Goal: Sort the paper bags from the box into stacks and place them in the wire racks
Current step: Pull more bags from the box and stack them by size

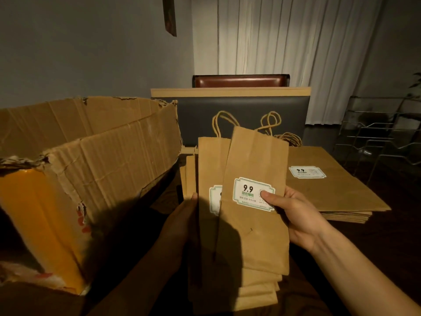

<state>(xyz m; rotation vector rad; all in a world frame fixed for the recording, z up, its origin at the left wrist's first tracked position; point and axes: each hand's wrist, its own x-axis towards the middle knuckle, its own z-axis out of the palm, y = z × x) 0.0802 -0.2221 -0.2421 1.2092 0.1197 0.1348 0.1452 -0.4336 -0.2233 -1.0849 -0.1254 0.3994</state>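
Observation:
Both my hands hold a bundle of several narrow brown paper bags (255, 236) upright in front of me. Each bag carries a white "9.9" label and twisted paper handles. My right hand (293, 215) grips the bundle's right edge, its thumb pressed on the front bag's label. In shadow at the bundle's left edge, my left hand (182, 222) grips with its thumb on the front. A stack of wider brown bags (337, 190) lies flat on the dark table at the right. The torn cardboard box (86, 169) stands open at the left. Wire racks (378, 142) stand at the far right.
A dark table (387, 238) holds everything. Behind it stand a dark panel with a wooden top edge (230, 92) and a brown leather chair back (241, 80). White curtains hang behind. More narrow bags (188, 176) lie behind the held bundle.

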